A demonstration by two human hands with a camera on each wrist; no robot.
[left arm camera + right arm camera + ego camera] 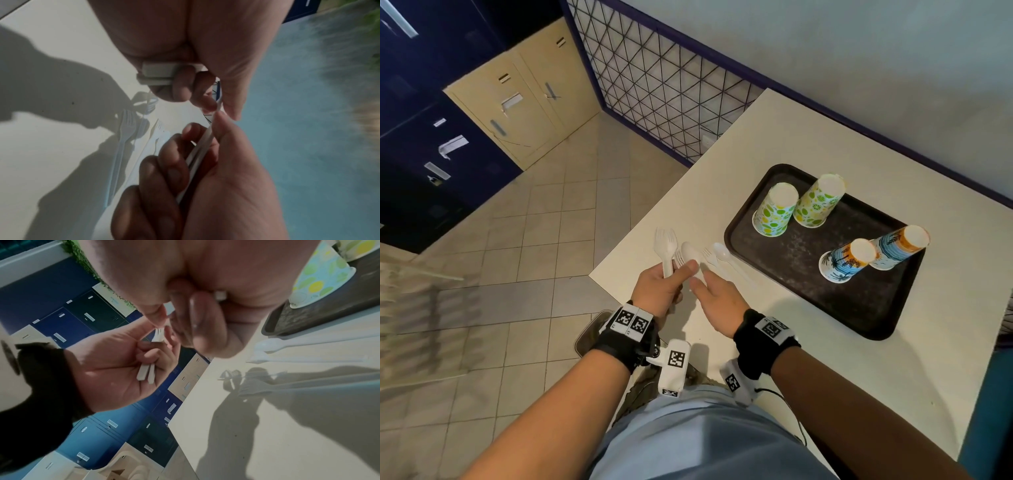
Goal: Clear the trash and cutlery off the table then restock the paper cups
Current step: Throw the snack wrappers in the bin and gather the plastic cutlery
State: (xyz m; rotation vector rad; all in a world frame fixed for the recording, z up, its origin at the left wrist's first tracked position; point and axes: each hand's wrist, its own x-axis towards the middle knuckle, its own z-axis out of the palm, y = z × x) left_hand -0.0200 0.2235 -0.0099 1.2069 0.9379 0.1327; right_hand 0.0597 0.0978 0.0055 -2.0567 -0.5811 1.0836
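Observation:
My left hand (674, 274) grips a bunch of white plastic forks (665, 241) by their handles (156, 73) over the table's near-left corner. Right beside it, my right hand (703, 281) pinches the handle of a white spoon (690, 255), whose stem (202, 144) runs up to the left hand's fingertips (211, 104). A clear plastic fork (710, 258) and a clear spoon (724, 253) lie on the table (791, 137) just left of the tray. Two lemon-print paper cups (775, 210) and two palm-print cups (847, 260) stand upside down on the dark tray (825, 308).
The table's left edge (616, 246) runs just left of my hands, with tiled floor (534, 240) below. A wire grid panel (664, 89), a cream cabinet (524, 109) and dark blue lockers (431, 144) stand beyond. A wall runs behind the table.

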